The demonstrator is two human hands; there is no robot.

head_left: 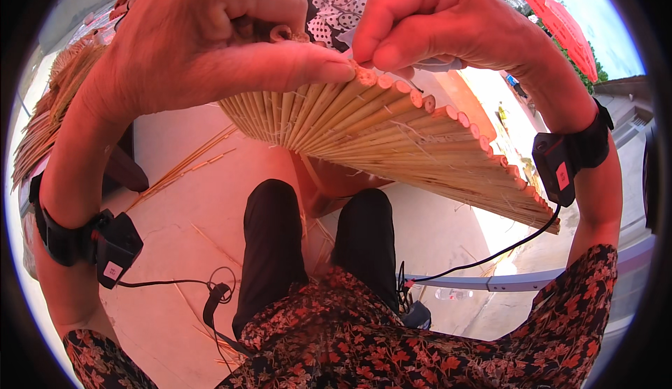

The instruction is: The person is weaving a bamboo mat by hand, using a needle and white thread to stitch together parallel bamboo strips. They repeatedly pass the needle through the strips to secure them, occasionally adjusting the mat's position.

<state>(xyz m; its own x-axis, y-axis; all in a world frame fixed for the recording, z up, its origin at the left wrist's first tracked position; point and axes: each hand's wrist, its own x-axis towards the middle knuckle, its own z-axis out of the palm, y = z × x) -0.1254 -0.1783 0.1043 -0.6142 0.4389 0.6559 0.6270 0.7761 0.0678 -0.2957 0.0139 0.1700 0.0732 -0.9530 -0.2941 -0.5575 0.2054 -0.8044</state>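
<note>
Outdoors, pale concrete ground [175, 298] lies below, scattered with loose reed stalks [189, 165], and a bundle of reeds [56, 102] rests at the far left. Raised close to the camera over the person's knees, a woven reed mat [392, 137] fans out toward the lower right. The left hand [210, 32] pinches the mat's top edge, thumb pressed flat along the reed ends, fingers curled behind. The right hand [434, 18] grips just beside it, thumb and forefinger closed on the same edge, the thumbs nearly touching
</note>
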